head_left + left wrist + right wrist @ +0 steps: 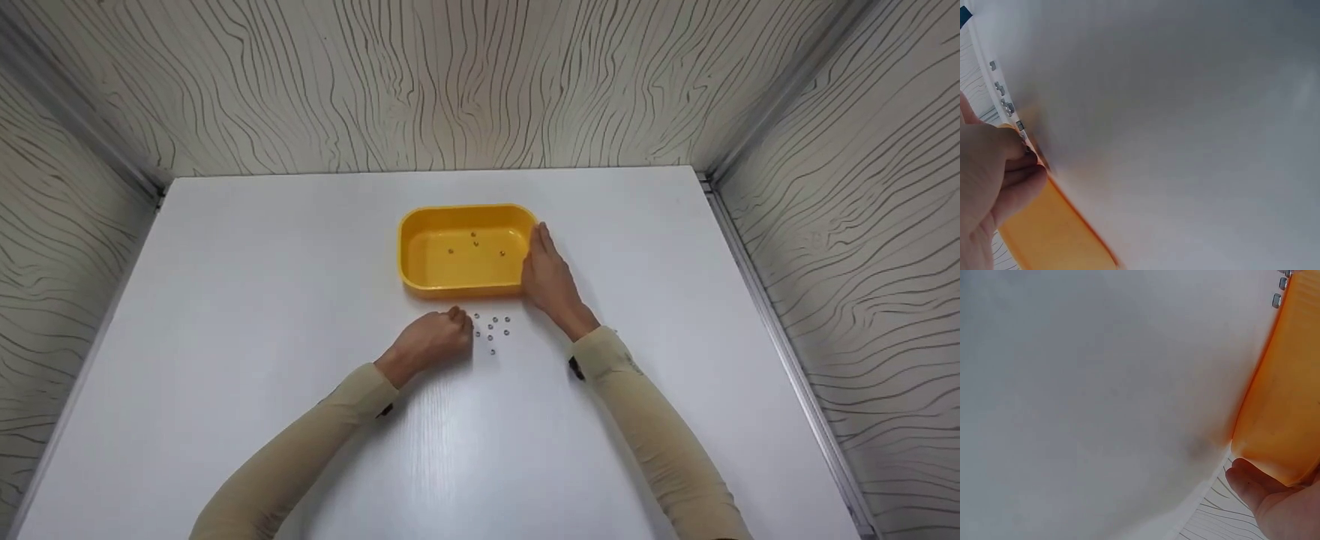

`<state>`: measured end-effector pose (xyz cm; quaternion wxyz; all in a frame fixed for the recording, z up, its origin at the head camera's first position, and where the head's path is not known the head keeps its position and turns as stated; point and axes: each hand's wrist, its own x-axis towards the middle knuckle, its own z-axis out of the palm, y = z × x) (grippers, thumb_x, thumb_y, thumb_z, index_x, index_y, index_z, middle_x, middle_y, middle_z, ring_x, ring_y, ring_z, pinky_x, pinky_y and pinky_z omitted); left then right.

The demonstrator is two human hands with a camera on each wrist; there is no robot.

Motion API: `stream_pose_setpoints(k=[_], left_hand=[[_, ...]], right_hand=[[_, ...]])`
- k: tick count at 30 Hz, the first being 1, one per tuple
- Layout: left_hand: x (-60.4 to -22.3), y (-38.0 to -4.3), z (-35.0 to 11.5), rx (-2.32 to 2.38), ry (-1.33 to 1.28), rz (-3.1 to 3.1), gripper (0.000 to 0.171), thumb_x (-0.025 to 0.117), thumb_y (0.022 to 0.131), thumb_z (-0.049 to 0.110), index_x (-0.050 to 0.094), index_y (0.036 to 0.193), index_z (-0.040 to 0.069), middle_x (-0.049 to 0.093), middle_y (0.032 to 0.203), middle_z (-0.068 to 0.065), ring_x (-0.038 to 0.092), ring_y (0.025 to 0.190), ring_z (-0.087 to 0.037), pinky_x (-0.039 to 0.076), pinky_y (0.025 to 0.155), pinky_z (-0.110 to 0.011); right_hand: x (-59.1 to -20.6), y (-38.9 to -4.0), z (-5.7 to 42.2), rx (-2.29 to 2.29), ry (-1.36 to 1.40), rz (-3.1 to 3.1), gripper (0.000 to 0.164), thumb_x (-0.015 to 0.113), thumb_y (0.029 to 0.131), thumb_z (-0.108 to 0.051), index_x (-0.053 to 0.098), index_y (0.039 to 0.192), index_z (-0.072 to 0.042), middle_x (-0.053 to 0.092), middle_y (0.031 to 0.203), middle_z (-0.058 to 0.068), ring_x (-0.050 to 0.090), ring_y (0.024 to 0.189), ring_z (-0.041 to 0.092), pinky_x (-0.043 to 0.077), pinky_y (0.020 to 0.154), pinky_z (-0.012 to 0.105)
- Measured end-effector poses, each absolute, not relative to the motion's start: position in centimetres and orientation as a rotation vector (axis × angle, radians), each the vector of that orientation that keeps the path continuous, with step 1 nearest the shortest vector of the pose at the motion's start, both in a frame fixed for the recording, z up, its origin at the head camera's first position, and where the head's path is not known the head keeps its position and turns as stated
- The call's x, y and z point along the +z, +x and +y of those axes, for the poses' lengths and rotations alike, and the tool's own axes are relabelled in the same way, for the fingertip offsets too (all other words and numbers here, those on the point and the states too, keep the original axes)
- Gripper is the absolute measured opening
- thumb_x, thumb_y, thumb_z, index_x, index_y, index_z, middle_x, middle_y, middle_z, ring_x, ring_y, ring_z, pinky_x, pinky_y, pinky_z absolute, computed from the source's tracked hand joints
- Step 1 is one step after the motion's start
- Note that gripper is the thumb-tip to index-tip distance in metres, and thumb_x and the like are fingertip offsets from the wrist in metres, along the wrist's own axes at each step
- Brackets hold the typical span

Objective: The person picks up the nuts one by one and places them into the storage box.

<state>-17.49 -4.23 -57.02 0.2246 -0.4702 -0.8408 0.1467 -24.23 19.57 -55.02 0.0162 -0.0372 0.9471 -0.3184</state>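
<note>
A yellow plastic bin [465, 288] stands on the white table, with several small metal nuts [475, 244] scattered on its floor. In front of the bin lies a loose group of several more nuts [490, 327]. At the left edge of this group is my left hand [435, 339], its fingers curled. The left wrist view shows a small dark metal piece [1028, 149] pinched between thumb and fingertips, mostly covered, apparently a nut. My right hand [551, 281] rests along the bin's right end with its fingers straight.
The white table [262, 300] reaches back to a wall with a wavy wood-grain pattern [450, 90]. Metal rails [787, 360] run along the side edges. A tiny object [616, 331] lies beside the right sleeve, too small to make out.
</note>
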Motion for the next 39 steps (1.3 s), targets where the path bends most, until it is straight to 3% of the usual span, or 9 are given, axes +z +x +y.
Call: stream_pose_setpoints(k=[7, 14, 18, 25, 33, 39], left_hand=[[-56.6, -17.7, -4.6, 0.458, -1.294, -2.209, 0.010, 0.069, 0.094, 0.003, 0.076, 0.097, 0.008, 0.071, 0.086, -0.002, 0.064, 0.073, -0.010, 0.055, 0.052, -0.020], [-55.8, -17.8, -5.1, 0.567, -1.324, -2.115, 0.024, 0.071, 0.097, 0.010, 0.077, 0.120, 0.008, 0.080, 0.111, -0.005, 0.076, 0.100, -0.014, 0.064, 0.087, -0.023], [-55.2, -17.7, -5.2, 0.596, -1.347, -2.108, 0.029, 0.072, 0.097, 0.012, 0.076, 0.126, 0.009, 0.080, 0.119, -0.005, 0.077, 0.110, -0.014, 0.062, 0.096, -0.025], [-54.1, -17.5, -5.2, 0.535, -1.333, -2.124, 0.034, 0.074, 0.095, 0.010, 0.075, 0.129, 0.010, 0.079, 0.124, -0.005, 0.076, 0.115, -0.014, 0.063, 0.095, -0.026], [-53.2, -17.6, -4.8, 0.077, -1.284, -2.304, 0.034, 0.077, 0.091, 0.003, 0.075, 0.125, 0.004, 0.080, 0.121, -0.008, 0.077, 0.113, -0.017, 0.063, 0.094, -0.029], [-52.9, -17.8, -4.6, -0.158, -1.251, -2.354, 0.030, 0.072, 0.095, 0.002, 0.075, 0.125, 0.002, 0.080, 0.119, -0.008, 0.077, 0.111, -0.017, 0.063, 0.095, -0.029]], right_hand=[[-55.1, -24.3, 19.6, -0.987, -0.131, 2.956, 0.062, 0.033, 0.113, -0.021, 0.010, 0.167, -0.001, 0.009, 0.178, 0.018, 0.016, 0.165, 0.030, 0.021, 0.135, 0.046], [-55.1, -24.3, 19.5, -0.967, -0.132, 2.965, 0.062, 0.033, 0.113, -0.020, 0.010, 0.167, 0.000, 0.010, 0.177, 0.020, 0.017, 0.165, 0.032, 0.023, 0.134, 0.048], [-55.1, -24.3, 19.5, -0.966, -0.138, 2.976, 0.062, 0.035, 0.112, -0.018, 0.013, 0.167, 0.001, 0.012, 0.177, 0.022, 0.019, 0.164, 0.033, 0.026, 0.133, 0.048], [-55.1, -24.4, 19.5, -0.954, -0.126, 2.976, 0.062, 0.034, 0.113, -0.019, 0.012, 0.167, 0.000, 0.012, 0.177, 0.020, 0.019, 0.164, 0.031, 0.026, 0.133, 0.048], [-55.1, -24.5, 19.5, -0.966, -0.115, 2.968, 0.062, 0.035, 0.113, -0.019, 0.011, 0.168, -0.002, 0.011, 0.178, 0.019, 0.018, 0.165, 0.030, 0.024, 0.134, 0.047], [-55.2, -24.4, 19.5, -0.968, -0.128, 2.970, 0.062, 0.034, 0.113, -0.019, 0.011, 0.167, 0.000, 0.011, 0.177, 0.019, 0.018, 0.165, 0.031, 0.025, 0.134, 0.047]])
